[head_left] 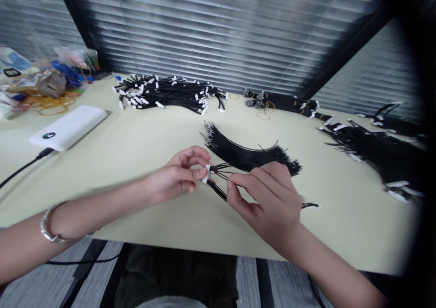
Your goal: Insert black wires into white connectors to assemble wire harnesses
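Note:
Between the thumb and fingers of my left hand is a small white connector, held above the table's middle. Thin black wires run from its right side toward my right hand. The thumb and forefinger of that hand pinch one of these wires close to the connector. A thicker black strand leaves the connector's lower edge and passes under my right hand; a wire end with a pale tip shows beyond it. Just behind both hands lies a fanned bundle of loose black wires with bare metal ends.
At the back lies a heap of black cables with white connectors. Banded wire bundles and more cables extend rightward. A white power bank with a plugged-in cord sits left, before plastic bags and rubber bands.

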### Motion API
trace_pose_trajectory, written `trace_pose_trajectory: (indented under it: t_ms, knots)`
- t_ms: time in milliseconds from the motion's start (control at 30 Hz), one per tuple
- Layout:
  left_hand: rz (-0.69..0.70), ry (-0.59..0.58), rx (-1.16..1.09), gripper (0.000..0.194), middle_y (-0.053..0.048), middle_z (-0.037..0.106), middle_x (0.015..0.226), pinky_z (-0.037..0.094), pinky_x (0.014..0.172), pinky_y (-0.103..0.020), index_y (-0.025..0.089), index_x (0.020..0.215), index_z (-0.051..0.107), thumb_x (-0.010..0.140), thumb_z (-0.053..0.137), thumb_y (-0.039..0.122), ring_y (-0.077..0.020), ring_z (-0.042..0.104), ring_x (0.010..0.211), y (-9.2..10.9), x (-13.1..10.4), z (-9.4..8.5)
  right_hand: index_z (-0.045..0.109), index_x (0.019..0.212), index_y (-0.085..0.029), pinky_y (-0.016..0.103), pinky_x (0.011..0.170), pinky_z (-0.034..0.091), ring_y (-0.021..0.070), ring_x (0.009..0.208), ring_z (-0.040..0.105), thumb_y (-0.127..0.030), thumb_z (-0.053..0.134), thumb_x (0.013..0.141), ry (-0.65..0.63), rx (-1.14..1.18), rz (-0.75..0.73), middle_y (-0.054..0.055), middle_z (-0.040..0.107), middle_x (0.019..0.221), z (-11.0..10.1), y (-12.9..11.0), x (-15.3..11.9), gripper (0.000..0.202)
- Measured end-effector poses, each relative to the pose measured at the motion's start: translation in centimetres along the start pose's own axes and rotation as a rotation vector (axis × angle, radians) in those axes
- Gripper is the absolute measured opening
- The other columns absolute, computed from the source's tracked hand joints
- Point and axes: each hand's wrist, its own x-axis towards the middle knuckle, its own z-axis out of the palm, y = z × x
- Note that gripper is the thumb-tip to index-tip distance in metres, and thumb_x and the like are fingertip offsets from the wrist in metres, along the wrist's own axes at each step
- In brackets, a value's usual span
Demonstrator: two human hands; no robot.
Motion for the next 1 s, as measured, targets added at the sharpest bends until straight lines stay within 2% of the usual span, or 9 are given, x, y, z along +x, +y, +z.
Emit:
trace_pose_trajectory:
  t_ms: [333, 700, 1000]
  knots:
    - [-0.008, -0.012, 0.007, 0.019, 0.004, 0.059, 0.076, 0.042, 0.037, -0.007, 0.018, 0.090, 0.058, 0.075, 0.066, 0.010, -0.0065, 0.060, 0.061, 0.05, 0.05, -0.08, 0.056, 0.070, -0.018, 0.030, 0.060, 0.036, 0.0133, 0.061, 0.039, -0.013, 0.064, 0.072, -0.013, 0.008, -0.004, -0.002, 0.049, 0.055, -0.07, 0.07, -0.09, 0.010]
    - [0.008, -0.034, 0.017, 0.022, 0.003, 0.059, 0.077, 0.042, 0.036, -0.008, 0.017, 0.090, 0.058, 0.073, 0.069, 0.012, -0.0099, 0.064, 0.066, -0.09, 0.22, -0.19, 0.055, 0.066, -0.018, 0.029, 0.059, 0.034, 0.0130, 0.061, 0.038, -0.012, 0.063, 0.073, -0.005, -0.003, -0.024, -0.002, 0.047, 0.053, 0.01, -0.02, 0.13, 0.012]
    - [-0.002, -0.036, 0.052, 0.023, 0.002, 0.059, 0.081, 0.044, 0.037, -0.009, 0.019, 0.090, 0.058, 0.072, 0.070, 0.013, -0.0108, 0.064, 0.066, -0.13, 0.21, -0.19, 0.057, 0.072, -0.018, 0.030, 0.060, 0.034, 0.0132, 0.062, 0.040, -0.015, 0.064, 0.075, -0.030, -0.001, -0.014, -0.002, 0.050, 0.055, 0.01, 0.06, -0.04, 0.008]
